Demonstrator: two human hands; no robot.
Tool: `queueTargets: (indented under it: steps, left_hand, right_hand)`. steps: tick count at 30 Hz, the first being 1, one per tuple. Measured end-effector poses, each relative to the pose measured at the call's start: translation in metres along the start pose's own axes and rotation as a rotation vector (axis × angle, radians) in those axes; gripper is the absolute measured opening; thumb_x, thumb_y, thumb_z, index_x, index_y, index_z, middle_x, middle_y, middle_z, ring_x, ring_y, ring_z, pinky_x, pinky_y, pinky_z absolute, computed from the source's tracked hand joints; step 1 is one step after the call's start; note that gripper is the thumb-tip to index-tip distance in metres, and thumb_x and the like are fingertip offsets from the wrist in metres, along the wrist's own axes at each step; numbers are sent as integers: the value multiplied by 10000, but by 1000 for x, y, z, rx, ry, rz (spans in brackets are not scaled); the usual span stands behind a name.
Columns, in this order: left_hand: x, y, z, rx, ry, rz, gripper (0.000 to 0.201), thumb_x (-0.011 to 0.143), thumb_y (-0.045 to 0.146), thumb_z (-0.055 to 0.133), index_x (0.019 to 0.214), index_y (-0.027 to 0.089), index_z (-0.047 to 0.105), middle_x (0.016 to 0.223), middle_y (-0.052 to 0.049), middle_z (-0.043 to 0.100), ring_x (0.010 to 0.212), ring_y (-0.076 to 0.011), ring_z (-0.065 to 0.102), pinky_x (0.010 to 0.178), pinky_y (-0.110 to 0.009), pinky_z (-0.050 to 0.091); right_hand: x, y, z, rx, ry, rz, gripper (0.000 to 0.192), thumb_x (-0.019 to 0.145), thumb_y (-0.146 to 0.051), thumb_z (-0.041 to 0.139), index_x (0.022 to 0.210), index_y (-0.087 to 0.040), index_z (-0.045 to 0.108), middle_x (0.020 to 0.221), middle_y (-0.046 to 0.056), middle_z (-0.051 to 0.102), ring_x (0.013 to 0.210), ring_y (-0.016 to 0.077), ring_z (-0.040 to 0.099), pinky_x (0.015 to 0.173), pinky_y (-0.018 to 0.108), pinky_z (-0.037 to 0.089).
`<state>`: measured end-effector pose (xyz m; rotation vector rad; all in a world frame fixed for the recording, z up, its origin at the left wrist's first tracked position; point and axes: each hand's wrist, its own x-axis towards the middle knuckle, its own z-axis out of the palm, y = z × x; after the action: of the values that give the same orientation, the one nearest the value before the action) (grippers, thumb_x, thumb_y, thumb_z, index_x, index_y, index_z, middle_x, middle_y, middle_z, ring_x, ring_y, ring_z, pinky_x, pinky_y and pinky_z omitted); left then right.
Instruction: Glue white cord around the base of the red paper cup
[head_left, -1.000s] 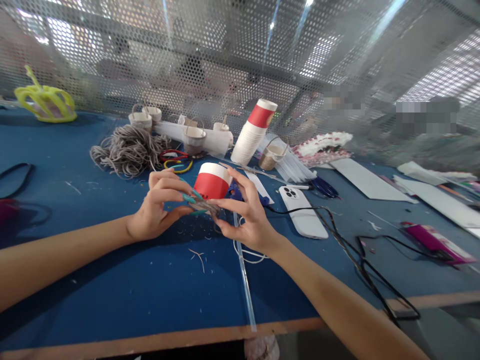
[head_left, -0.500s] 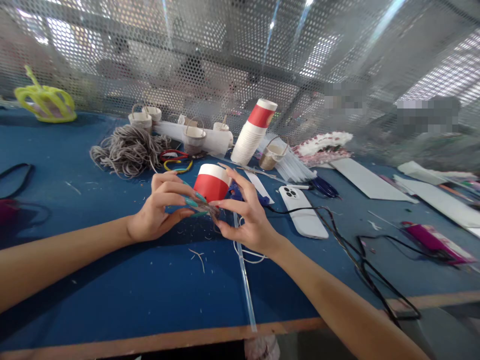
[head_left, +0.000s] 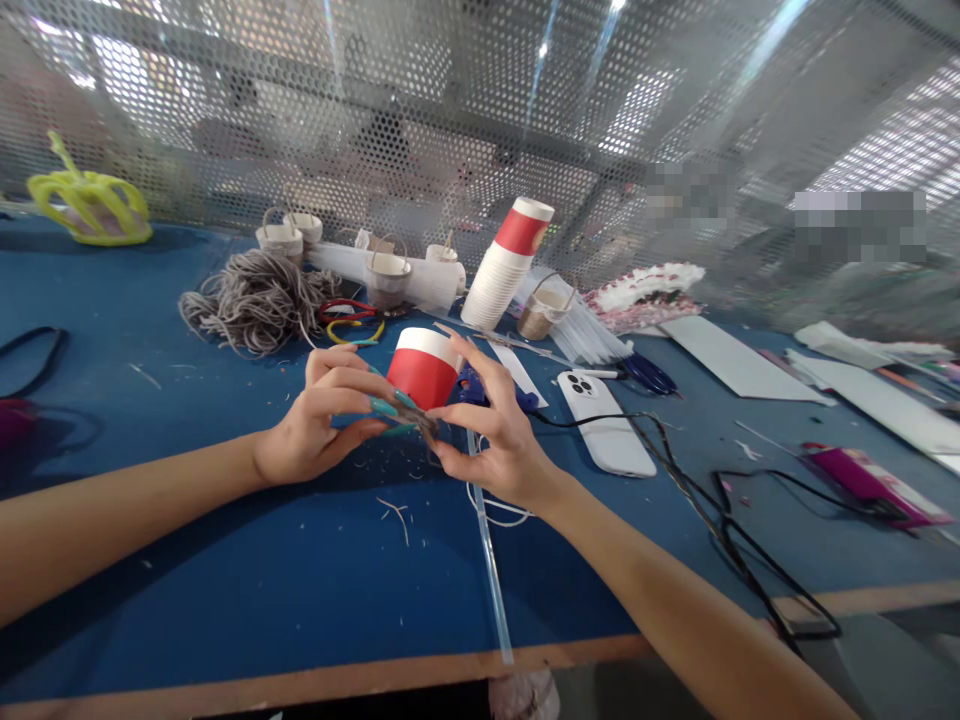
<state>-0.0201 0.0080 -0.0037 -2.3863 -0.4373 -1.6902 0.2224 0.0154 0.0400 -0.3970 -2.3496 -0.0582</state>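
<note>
My left hand [head_left: 322, 415], with long turquoise nails, pinches one end of a small piece of grey-brown cord [head_left: 420, 418]. At its other end, the thumb and a finger of my right hand [head_left: 495, 430] close on the same cord, and the exact shape of the piece is hard to make out. Just behind the fingertips is a red and white paper cup [head_left: 424, 370], its lower part hidden by my hands. A blue glue gun [head_left: 471, 385] lies partly covered by my right hand, and a long clear glue stick [head_left: 491, 580] extends towards the table edge.
A heap of grey cord [head_left: 262, 300], scissors with red and yellow handles [head_left: 352, 322], a leaning cup stack [head_left: 499, 270] and a small handled basket [head_left: 545, 310] stand behind. To the right are a white phone [head_left: 607, 425] and black cable [head_left: 675, 465]. Perforated metal [head_left: 450, 100] backs the table.
My right fingers have shifted slightly around the cord, and the held piece has turned a little. The cup and the other things on the table have stayed in place.
</note>
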Motion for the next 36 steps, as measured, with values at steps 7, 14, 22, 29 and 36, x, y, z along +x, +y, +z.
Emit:
queueTargets:
  steps: [7, 14, 22, 29, 36]
  left_hand:
    - [0, 4, 0, -1, 27, -48, 348, 823, 63, 697, 1049, 233, 494, 1027, -10, 714, 997, -166, 570, 1030, -396, 463]
    - [5, 10, 0, 46, 6, -62, 245, 884, 112, 634, 1030, 266, 512, 967, 15, 732, 929, -165, 580, 956, -385, 509]
    - [6, 10, 0, 80, -4, -11, 252, 874, 104, 639, 1009, 280, 520, 965, 25, 737, 949, -172, 575, 973, -396, 501]
    - [8, 11, -1, 126, -40, -6, 174, 917, 141, 587, 990, 290, 533, 913, 43, 741, 909, -167, 576, 960, -399, 494]
    - [4, 7, 0, 65, -11, 27, 250, 857, 96, 654, 991, 283, 559, 938, 36, 751, 937, -177, 559, 1000, -394, 475]
  right_hand:
    - [0, 1, 1, 25, 22, -11, 334, 842, -164, 636, 1062, -314, 434, 1623, 40, 268, 1460, 320, 354, 1080, 619, 406]
    - [2, -1, 0, -10, 0, -27, 325, 848, -138, 637, 1055, -305, 452, 1644, 37, 229, 1467, 313, 344, 1088, 606, 401]
    - [1, -1, 0, -2, -11, -19, 333, 847, -132, 628, 1063, -312, 451, 1648, 29, 218, 1476, 305, 326, 1084, 605, 407]
    - [1, -3, -2, -25, -35, -12, 385, 836, -99, 643, 1099, -322, 471, 1665, 13, 174, 1478, 296, 323, 1103, 589, 403]
    - [0, 0, 0, 8, -28, -32, 335, 830, -113, 636, 1044, -314, 474, 1670, -1, 149, 1484, 318, 306, 1089, 608, 405]
